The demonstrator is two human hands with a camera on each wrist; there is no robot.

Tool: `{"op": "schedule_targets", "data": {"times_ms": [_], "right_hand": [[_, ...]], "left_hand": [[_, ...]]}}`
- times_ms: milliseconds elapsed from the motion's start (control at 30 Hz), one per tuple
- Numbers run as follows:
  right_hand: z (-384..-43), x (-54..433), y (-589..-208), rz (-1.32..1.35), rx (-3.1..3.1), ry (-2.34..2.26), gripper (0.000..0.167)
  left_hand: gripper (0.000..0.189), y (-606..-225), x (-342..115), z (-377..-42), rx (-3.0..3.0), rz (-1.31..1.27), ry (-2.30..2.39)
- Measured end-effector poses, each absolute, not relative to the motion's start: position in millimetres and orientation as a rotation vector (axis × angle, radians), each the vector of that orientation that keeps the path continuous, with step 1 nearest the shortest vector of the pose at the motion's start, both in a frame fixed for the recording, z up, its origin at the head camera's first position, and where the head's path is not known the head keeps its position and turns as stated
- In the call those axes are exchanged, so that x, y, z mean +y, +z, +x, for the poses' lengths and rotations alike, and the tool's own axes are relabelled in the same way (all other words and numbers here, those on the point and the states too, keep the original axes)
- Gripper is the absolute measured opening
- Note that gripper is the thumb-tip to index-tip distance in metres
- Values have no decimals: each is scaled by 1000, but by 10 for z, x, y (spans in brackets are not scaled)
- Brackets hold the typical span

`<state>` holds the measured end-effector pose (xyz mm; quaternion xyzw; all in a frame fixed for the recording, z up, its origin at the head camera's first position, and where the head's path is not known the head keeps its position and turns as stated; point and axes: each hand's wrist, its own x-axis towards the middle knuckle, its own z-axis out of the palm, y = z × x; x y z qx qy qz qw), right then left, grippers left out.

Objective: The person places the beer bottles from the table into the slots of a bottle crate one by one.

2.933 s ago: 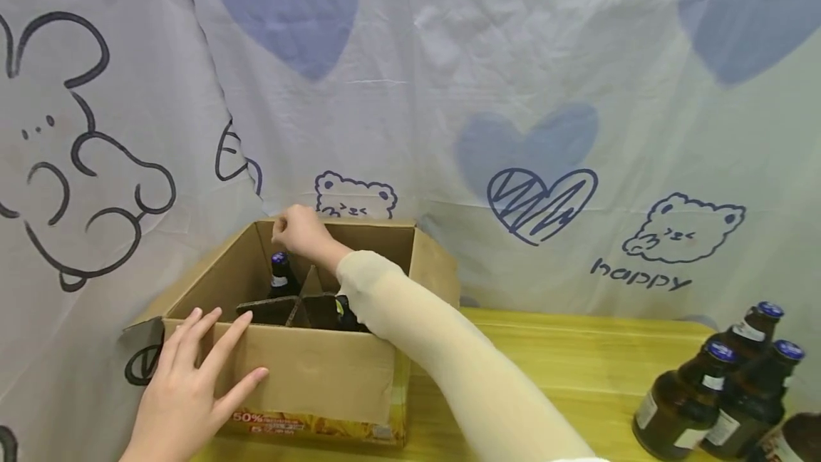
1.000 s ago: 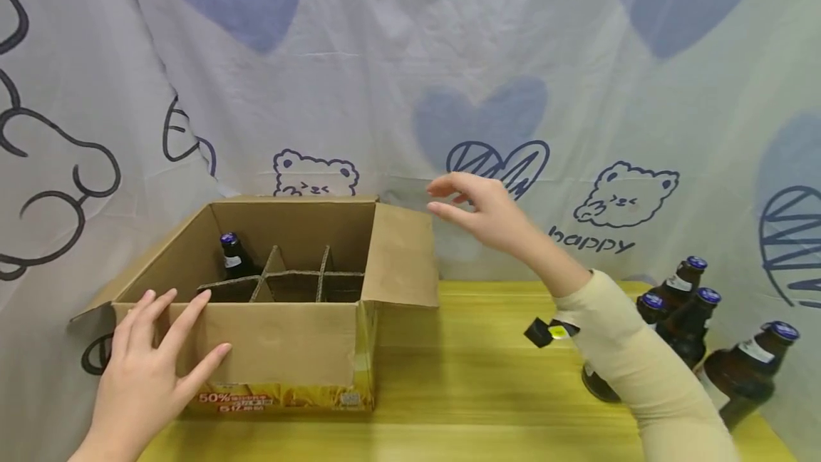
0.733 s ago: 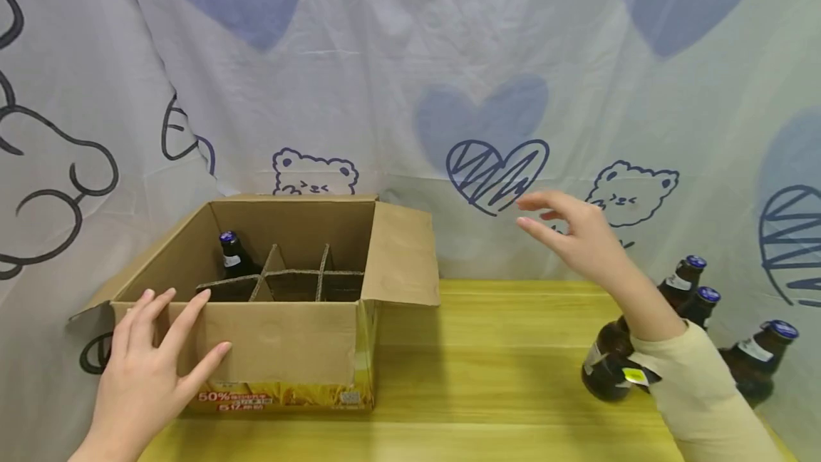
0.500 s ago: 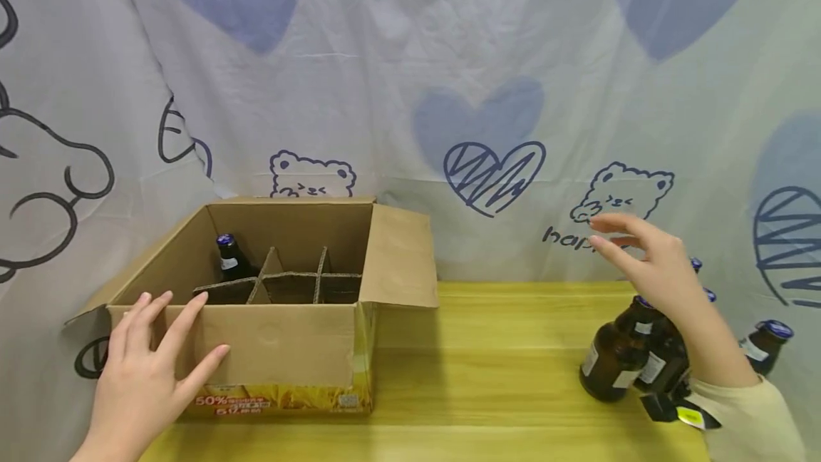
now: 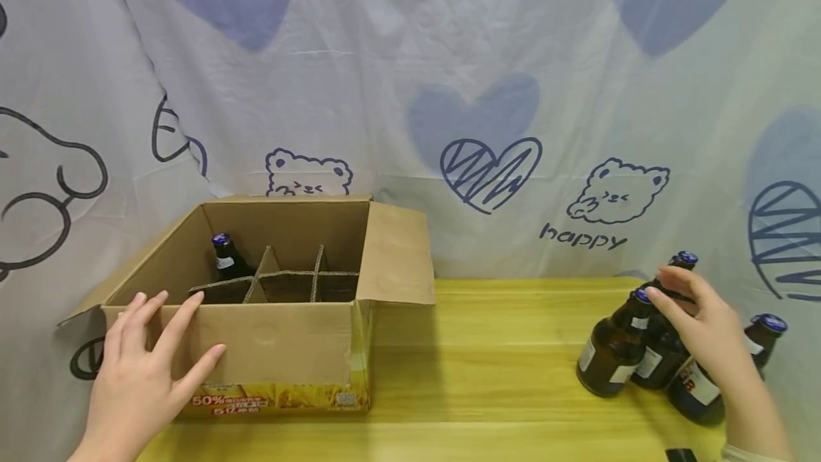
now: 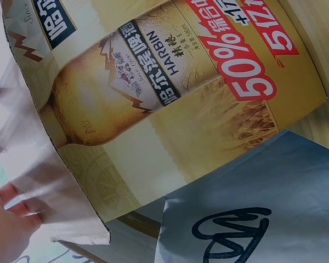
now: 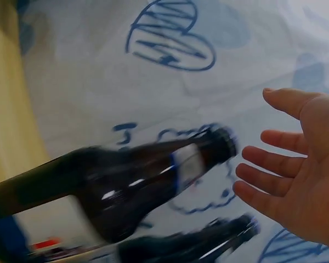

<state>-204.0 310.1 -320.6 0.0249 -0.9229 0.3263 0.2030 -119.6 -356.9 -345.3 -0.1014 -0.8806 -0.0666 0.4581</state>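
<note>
My left hand (image 5: pixel 147 362) rests on the front of an open cardboard beer box (image 5: pixel 276 344), fingers spread and their tips at its upper edge. Inside the box one brown beer bottle (image 5: pixel 227 262) with a blue cap stands in the back left cell. Over on the right, several brown beer bottles stand grouped on the table, among them a front one (image 5: pixel 606 355). My right hand (image 5: pixel 712 334) is beside their necks, fingers loosely curved and holding nothing. In the right wrist view a gap shows between that hand (image 7: pixel 301 175) and the nearest bottle's cap (image 7: pixel 227 143).
Cardboard dividers (image 5: pixel 272 276) split the box into cells. Its right flap (image 5: pixel 398 255) is folded outward over the yellow wood-grain table (image 5: pixel 487 348). A pale cloth with hearts and bears (image 5: pixel 449 41) hangs close behind and to the left.
My right hand has moved from over the box's back left corner across to the bottles on the right. The head view has turned rightward. My left hand has stayed on the box front.
</note>
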Motion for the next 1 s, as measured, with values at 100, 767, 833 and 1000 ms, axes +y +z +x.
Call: {"op": "schedule_targets", "data": {"times_ms": [100, 767, 833, 1000], "right_hand": [[-2044, 3117, -3375, 66, -2629, 967, 64], [-2136, 2998, -3998, -185, -2716, 903, 60], [-2133, 2965, -4019, -190, -2659, 880, 55], [-2119, 2938, -4036, -209, -2578, 855, 51]], "left_hand": [[78, -3459, -3564, -1216, -2143, -257, -175], [78, -3478, -3560, -1221, -2120, -252, -153], [77, -3479, -3558, -1229, -2099, -253, -155], [78, -3494, -3566, -1227, -2159, -236, -149]]}}
